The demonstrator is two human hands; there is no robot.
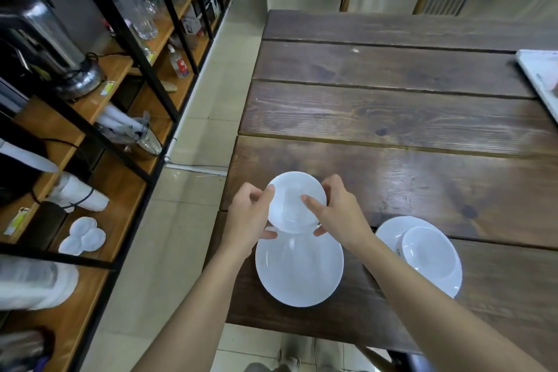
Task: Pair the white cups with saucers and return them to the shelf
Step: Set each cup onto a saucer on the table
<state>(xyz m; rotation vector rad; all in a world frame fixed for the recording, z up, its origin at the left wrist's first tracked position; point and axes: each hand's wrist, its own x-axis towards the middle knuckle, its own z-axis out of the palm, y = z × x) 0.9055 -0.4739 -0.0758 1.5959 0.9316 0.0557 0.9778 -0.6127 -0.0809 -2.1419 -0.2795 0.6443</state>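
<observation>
Holding: both hands are gripping one white cup point(294, 202) just above the far rim of an empty saucer point(299, 269).
Left hand point(246, 220): fingers are curling around the cup's left wall, thumb lying over the rim.
Right hand point(338, 210): fingers are pinching the right wall, index finger reaching inside the bowl.
Why two hands: probably steadying the cup so it is settling centred in the saucer's well.
Cup tilt: opening is facing up and slightly toward the camera.
Finished pair: a second cup point(424, 252) is sitting on its own saucer point(389, 234), just to the right.
Step judged: second pairing is underway; shelving is not yet begun.
Table point(392, 118): dark stained planks with gaps, which is calling for level placement.
Shelf point(99, 106): wooden boards on a black frame are standing left, across a tiled aisle, crowded with glassware and small white dishes.
</observation>
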